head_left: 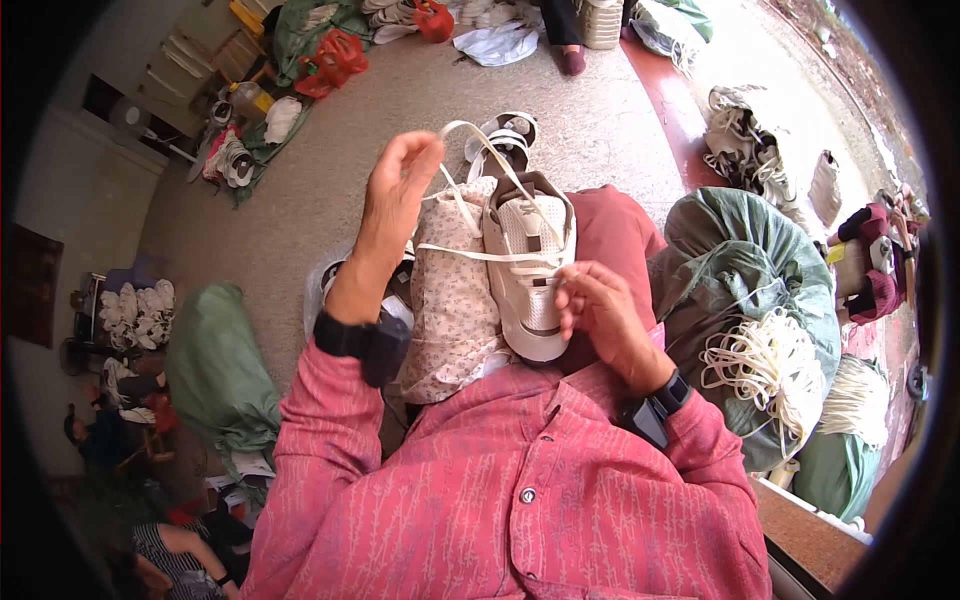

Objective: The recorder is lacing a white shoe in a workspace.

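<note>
A white and beige sneaker [532, 310] lies on my lap with its toe toward me, resting beside a floral cloth [455, 330]. A flat white shoelace [487, 148] is partly threaded through it; one stretch crosses the shoe and another loops up in the air. My left hand [398, 185] is raised to the left of the shoe's collar, its fingers closed on the shoelace. At the shoe's right side, my right hand [603, 308] is pinched close to the eyelets, where the lace runs to its fingertips. The fingertips partly hide what they grip.
A green sack [740, 260] with a bundle of white laces [775, 370] stands close on my right. Another green sack [220, 350] is at my left. More shoes [745, 150] lie at the far right. Other people sit nearby, one with a striped top [170, 560].
</note>
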The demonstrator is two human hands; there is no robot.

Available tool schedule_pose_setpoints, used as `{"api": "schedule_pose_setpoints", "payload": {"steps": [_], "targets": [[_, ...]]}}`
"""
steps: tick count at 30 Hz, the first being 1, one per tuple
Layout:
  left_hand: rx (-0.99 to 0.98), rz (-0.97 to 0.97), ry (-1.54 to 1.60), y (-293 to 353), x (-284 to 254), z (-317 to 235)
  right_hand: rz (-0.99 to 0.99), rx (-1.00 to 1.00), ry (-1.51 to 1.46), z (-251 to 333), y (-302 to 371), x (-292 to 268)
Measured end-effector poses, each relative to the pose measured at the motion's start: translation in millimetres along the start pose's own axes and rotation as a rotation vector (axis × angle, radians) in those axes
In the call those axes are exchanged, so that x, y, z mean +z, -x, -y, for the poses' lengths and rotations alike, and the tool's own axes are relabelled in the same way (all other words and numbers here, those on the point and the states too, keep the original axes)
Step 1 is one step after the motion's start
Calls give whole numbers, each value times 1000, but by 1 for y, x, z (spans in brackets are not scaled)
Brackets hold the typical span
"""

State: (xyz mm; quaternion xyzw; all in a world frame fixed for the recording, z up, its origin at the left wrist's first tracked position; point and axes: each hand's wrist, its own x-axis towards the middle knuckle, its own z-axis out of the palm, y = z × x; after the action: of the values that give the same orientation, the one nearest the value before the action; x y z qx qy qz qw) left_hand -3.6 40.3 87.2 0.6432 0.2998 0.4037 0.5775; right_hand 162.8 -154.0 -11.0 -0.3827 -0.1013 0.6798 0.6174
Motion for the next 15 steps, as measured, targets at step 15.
{"api": "schedule_pose_setpoints", "payload": {"steps": [15], "targets": [[309, 196, -818, 62, 28, 47, 159, -754, 1468, 46, -21, -9]]}}
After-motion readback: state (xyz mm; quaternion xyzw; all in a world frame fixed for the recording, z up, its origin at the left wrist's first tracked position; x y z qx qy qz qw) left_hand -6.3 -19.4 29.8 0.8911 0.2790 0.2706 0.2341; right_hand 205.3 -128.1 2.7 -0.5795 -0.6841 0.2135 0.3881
